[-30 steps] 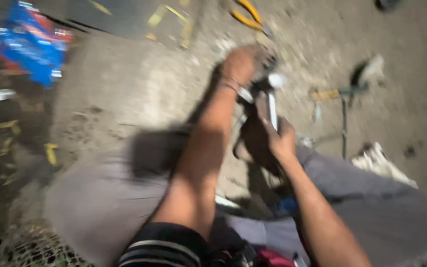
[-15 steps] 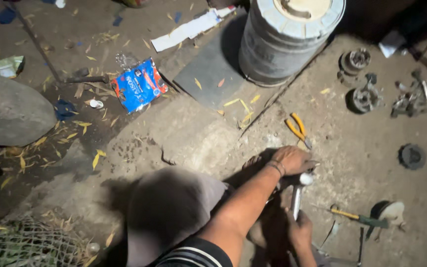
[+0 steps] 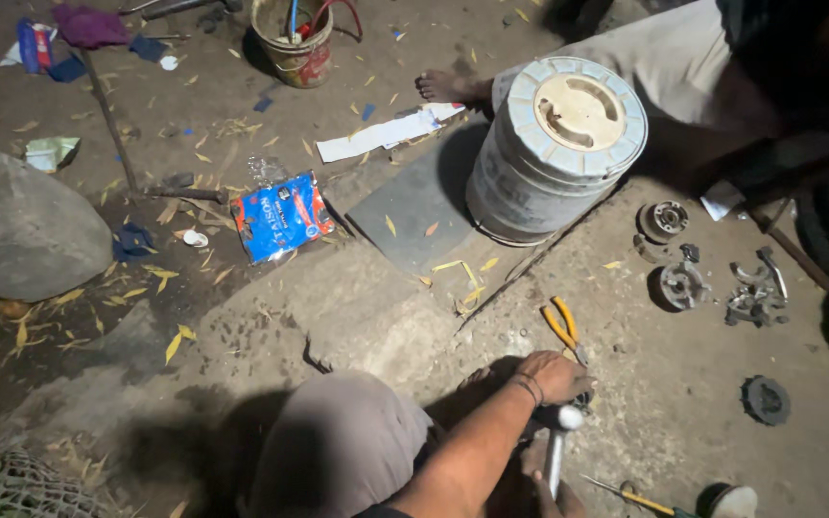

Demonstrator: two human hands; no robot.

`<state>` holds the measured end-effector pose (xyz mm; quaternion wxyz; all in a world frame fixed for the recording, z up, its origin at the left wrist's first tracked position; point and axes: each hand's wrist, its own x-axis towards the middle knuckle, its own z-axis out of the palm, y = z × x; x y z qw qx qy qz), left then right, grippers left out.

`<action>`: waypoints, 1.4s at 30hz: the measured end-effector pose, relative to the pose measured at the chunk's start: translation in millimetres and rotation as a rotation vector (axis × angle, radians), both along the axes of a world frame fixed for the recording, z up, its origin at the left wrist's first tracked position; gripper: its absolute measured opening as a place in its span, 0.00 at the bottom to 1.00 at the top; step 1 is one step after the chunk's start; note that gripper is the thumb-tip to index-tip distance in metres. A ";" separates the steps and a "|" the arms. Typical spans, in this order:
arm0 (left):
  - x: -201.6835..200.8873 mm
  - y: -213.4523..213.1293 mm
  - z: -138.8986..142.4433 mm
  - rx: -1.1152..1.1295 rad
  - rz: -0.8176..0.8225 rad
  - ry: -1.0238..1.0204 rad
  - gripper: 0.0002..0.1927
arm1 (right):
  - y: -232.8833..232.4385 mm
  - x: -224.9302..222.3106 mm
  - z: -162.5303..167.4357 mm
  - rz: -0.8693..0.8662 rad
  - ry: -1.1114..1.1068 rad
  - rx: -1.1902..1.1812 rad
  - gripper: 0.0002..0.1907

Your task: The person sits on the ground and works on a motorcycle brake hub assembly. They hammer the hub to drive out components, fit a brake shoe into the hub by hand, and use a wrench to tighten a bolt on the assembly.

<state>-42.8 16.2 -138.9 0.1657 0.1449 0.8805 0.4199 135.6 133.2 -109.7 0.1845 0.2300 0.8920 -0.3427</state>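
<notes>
The left hand (image 3: 554,374) lies knuckles up on the ground, its fingers curled shut over something small and dark that cannot be made out. Just below it stands a metal rod (image 3: 556,459) with a rounded pale top, upright and close beside the wrist. The right hand (image 3: 541,480) sits low at the frame edge with its fingers wrapped around the rod's lower part. Yellow-handled pliers (image 3: 562,327) lie on the concrete just above the left hand. A screwdriver (image 3: 630,497) with a yellow grip lies to the right of the rod. Farther right are round metal parts (image 3: 681,285) and a dark disc (image 3: 766,399). A white drum (image 3: 558,149) stands beyond, with a blue packet (image 3: 280,216) to its left and a large stone (image 3: 21,230) at the far left.
</notes>
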 end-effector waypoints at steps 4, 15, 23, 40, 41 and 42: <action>-0.4 -0.8 -0.3 0.004 -0.010 -0.014 0.23 | 1.1 -3.2 -0.9 -0.067 -0.003 0.039 0.29; -1.8 9.1 -15.2 0.051 -0.034 0.092 0.22 | 4.0 3.5 -8.3 -0.107 0.035 -0.208 0.23; 4.3 6.4 -18.4 0.132 0.029 -0.046 0.26 | 1.9 3.0 -15.1 -0.202 0.008 -0.039 0.26; 0.9 6.5 -25.9 0.251 0.072 -0.037 0.29 | -2.0 2.5 -6.6 -0.498 -0.087 -0.431 0.20; 0.1 6.1 -25.0 0.270 0.080 -0.035 0.28 | -2.8 1.6 -3.0 -0.515 -0.103 -0.459 0.19; 0.5 6.7 -23.7 0.292 0.084 -0.037 0.28 | -3.2 1.8 1.7 -0.538 -0.120 -0.483 0.18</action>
